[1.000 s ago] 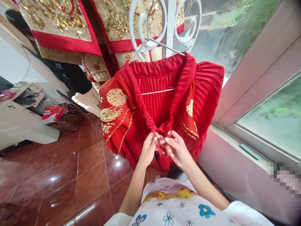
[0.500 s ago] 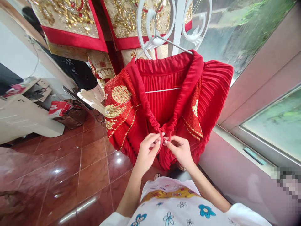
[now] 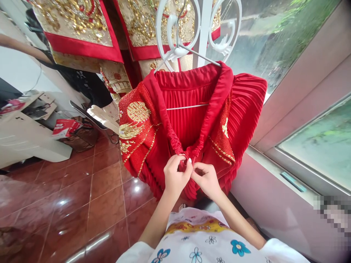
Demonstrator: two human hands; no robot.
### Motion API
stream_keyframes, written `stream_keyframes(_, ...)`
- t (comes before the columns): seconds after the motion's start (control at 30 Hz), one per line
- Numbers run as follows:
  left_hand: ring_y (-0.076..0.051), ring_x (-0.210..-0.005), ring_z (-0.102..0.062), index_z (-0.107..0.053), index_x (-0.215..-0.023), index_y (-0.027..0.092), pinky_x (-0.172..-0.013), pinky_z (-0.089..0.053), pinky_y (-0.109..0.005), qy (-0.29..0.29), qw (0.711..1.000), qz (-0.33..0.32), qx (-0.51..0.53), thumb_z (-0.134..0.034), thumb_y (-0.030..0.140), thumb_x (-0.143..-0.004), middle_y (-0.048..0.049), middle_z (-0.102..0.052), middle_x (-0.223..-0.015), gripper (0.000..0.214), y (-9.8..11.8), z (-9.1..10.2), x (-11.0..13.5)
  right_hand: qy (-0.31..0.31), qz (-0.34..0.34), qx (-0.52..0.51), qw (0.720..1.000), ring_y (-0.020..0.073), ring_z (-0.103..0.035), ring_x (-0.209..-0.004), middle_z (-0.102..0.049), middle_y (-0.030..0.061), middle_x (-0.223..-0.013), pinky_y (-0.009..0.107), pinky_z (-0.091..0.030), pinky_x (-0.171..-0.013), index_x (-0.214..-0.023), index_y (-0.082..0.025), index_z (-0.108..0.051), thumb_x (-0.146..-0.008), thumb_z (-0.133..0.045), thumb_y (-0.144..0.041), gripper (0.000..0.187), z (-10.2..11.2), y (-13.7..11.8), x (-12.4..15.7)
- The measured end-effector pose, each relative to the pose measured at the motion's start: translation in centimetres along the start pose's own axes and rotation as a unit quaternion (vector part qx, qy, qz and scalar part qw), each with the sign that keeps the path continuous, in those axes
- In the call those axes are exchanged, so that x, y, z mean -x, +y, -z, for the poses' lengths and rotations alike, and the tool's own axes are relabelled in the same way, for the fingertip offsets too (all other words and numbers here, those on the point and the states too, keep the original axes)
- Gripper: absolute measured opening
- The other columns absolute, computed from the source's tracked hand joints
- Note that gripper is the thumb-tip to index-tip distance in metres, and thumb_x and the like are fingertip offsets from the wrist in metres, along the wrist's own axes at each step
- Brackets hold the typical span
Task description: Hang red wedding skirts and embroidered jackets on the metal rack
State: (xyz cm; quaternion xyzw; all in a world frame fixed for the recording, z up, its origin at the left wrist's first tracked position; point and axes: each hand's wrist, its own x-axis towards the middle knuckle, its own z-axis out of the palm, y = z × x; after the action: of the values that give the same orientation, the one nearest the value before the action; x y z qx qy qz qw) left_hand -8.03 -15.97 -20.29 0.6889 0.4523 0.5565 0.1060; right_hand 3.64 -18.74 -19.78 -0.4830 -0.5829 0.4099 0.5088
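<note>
A red pleated skirt [image 3: 181, 120] with gold embroidery and a gathered waistband hangs from a thin white hanger [image 3: 189, 48] in front of me. The ends of its waistband meet low at the front, at a red drawstring [image 3: 186, 155]. There my left hand [image 3: 177, 173] is closed, thumb and index finger pinching the drawstring. Just beside it my right hand [image 3: 206, 179] is closed too, its fingertips pinched on the drawstring and touching the left thumb. The fingers hide most of the cord, so I cannot tell whether it is knotted.
Behind the skirt stands a white scrolled metal rack [image 3: 203, 33] with gold-beaded garments [image 3: 79, 25]. To the right is a window frame [image 3: 290, 109]. A white desk [image 3: 30, 135] and a brown bag [image 3: 82, 138] are left on the tiled floor [image 3: 106, 182]. Another person's arm [image 3: 24, 47] shows upper left.
My left thumb has moved up and in against the index finger, and the red loop that hung between my hands is no longer visible. The view has shifted slightly.
</note>
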Motion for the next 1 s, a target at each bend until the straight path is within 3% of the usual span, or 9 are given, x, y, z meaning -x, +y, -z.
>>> stream_keyframes(0.17,-0.018,-0.091,-0.065,-0.050,-0.061,0.016,-0.081,-0.051,-0.030,0.003,1.000,-0.004,0.019,-0.055,0.013,-0.081,-0.0085,-0.068,-0.091,0.020,-0.6,-0.2,-0.1,-0.011,-0.001,-0.002,1.000,0.0063,-0.032,-0.051,-0.039,-0.0039,-0.053,0.020,-0.028,-0.050,-0.058,-0.014,-0.051,-0.074,-0.054,-0.027,0.021,-0.4,0.3,-0.1)
stream_keyframes(0.3,-0.015,-0.075,-0.063,-0.054,-0.061,0.016,-0.070,-0.050,-0.026,-0.006,0.992,0.012,0.128,-0.058,0.014,-0.081,-0.0030,-0.066,-0.076,0.021,-1.7,-0.1,0.3,-0.026,-0.044,-0.060,0.997,0.0083,-0.041,-0.051,-0.050,-0.0017,-0.054,0.021,-0.036,-0.053,-0.059,-0.015,-0.054,-0.073,-0.059,-0.030,0.021,-0.4,0.8,-0.3)
stream_keyframes(0.37,-0.013,-0.069,-0.061,-0.065,-0.078,0.017,-0.066,-0.050,-0.025,-0.014,0.989,0.020,0.149,-0.058,0.016,-0.082,-0.0020,-0.064,-0.074,0.008,-2.3,0.1,0.6,-0.026,-0.055,-0.091,0.994,0.0098,-0.046,-0.054,-0.056,0.0004,-0.057,0.023,-0.040,-0.056,-0.059,-0.015,-0.054,-0.073,-0.062,-0.032,0.023,-0.3,0.8,-0.4)
stream_keyframes(0.47,-0.013,-0.071,-0.061,-0.063,-0.115,0.019,-0.068,-0.052,-0.025,-0.027,0.985,0.032,0.167,-0.057,0.018,-0.084,-0.0039,-0.067,-0.083,0.031,-2.8,0.4,1.2,-0.027,-0.058,-0.131,0.989,0.0104,-0.051,-0.056,-0.062,0.0019,-0.062,0.023,-0.042,-0.058,-0.060,-0.015,-0.054,-0.072,-0.065,-0.030,0.022,-0.1,0.6,-0.5)
stream_keyframes(0.53,-0.013,-0.071,-0.063,-0.060,-0.120,0.019,-0.068,-0.053,-0.024,-0.024,0.981,0.047,0.188,-0.059,0.019,-0.083,-0.0036,-0.067,-0.083,0.037,-2.9,0.7,1.5,-0.031,-0.054,-0.145,0.988,0.0104,-0.053,-0.057,-0.063,0.0022,-0.064,0.022,-0.043,-0.058,-0.061,-0.016,-0.054,-0.071,-0.066,-0.028,0.020,0.1,0.4,-0.5)
stream_keyframes(0.7,-0.012,-0.065,-0.064,-0.065,-0.099,0.018,-0.067,-0.054,-0.023,0.029,0.967,0.128,0.220,-0.071,0.022,-0.072,-0.0005,-0.067,-0.071,0.027,-3.1,1.9,1.6,-0.022,-0.044,-0.131,0.990,0.0095,-0.052,-0.056,-0.062,0.0013,-0.065,0.021,-0.042,-0.056,-0.061,-0.016,-0.052,-0.070,-0.066,-0.026,0.019,0.5,0.1,-0.5)
stream_keyframes(0.8,-0.012,-0.065,-0.062,-0.060,-0.079,0.017,-0.065,-0.052,-0.023,0.029,0.938,0.204,0.278,-0.075,0.029,-0.068,-0.0013,-0.063,-0.072,0.022,-3.0,2.2,1.3,-0.013,-0.042,-0.123,0.991,0.0093,-0.051,-0.056,-0.062,0.0018,-0.066,0.021,-0.042,-0.055,-0.061,-0.016,-0.050,-0.071,-0.064,-0.029,0.021,0.5,-0.1,-0.6)
stream_keyframes(0.9,-0.011,-0.056,-0.051,-0.052,-0.074,0.019,-0.059,-0.049,-0.025,-0.016,0.885,0.259,0.387,-0.067,0.041,-0.072,0.0025,-0.049,-0.060,0.026,-2.7,2.2,1.0,-0.024,-0.042,-0.109,0.993,0.0088,-0.047,-0.054,-0.058,0.0006,-0.061,0.021,-0.039,-0.052,-0.059,-0.016,-0.049,-0.071,-0.062,-0.031,0.023,0.4,-0.3,-0.7)
stream_keyframes(1.0,-0.010,-0.045,-0.034,-0.049,-0.080,0.022,-0.049,-0.040,-0.026,-0.131,0.866,0.291,0.384,-0.053,0.050,-0.078,0.0068,-0.031,-0.049,0.028,-2.6,2.9,0.6,-0.031,-0.045,-0.095,0.994,0.0084,-0.045,-0.052,-0.056,0.0000,-0.058,0.021,-0.037,-0.051,-0.059,-0.016,-0.049,-0.072,-0.060,-0.033,0.024,0.3,-0.5,-0.7)
